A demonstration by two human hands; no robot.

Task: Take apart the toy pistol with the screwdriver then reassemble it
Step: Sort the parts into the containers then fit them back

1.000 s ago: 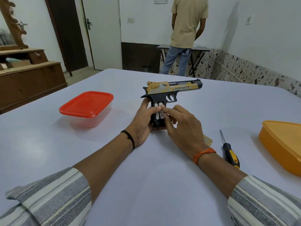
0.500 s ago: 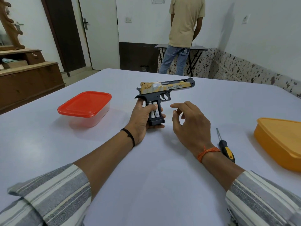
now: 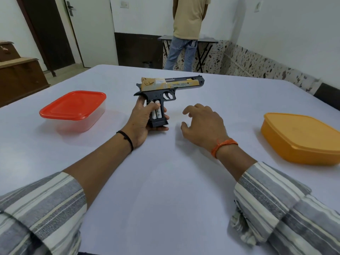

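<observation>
Toy pistol upright above the white surface, gold slide on top, muzzle to the right, black grip downward. Left hand wrapped round the grip, thumb across two white batteries exposed in the open grip side, fingertips showing past the grip's right edge. Right hand just right of the pistol, apart from it, holding nothing, fingers loosely curled over the surface. Red-lidded clear container to the left, orange lidded container to the right, both well apart from the pistol. Striped sleeves on both forearms; black band on the left wrist, orange thread on the right. Person in a beige shirt and jeans standing at a small dark table by the far wall, back turned.
</observation>
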